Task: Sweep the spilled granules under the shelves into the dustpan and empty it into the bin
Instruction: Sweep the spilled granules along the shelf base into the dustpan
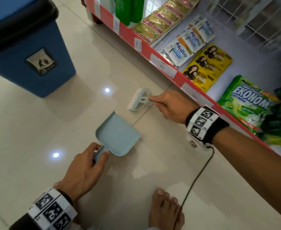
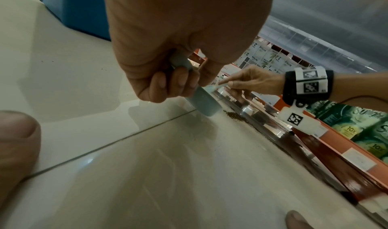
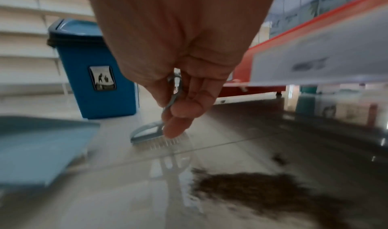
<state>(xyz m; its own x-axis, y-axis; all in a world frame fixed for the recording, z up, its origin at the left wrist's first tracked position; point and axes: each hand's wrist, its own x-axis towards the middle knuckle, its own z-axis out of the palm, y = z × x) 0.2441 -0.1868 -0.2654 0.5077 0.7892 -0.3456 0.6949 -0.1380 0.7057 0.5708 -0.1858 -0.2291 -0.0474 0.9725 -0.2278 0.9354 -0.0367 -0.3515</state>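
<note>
Granules (image 3: 262,187): a brown patch is lying on the floor tiles (image 1: 37,130) at the foot of the shelf (image 1: 168,67), beside the dustpan. Dustpan (image 1: 118,133): pale blue, being held by its handle in the curled fingers of the left hand (image 1: 85,170). Brush (image 1: 139,101): being pinched by its thin handle in the right hand (image 1: 171,107), between dustpan and shelf. Bin (image 1: 28,52): blue, lidded, standing beyond the dustpan.

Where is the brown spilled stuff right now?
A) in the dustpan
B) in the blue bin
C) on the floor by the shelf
C: the granules lie on the floor tiles beside the shelf, while the dustpan in the left hand looks empty.
</note>
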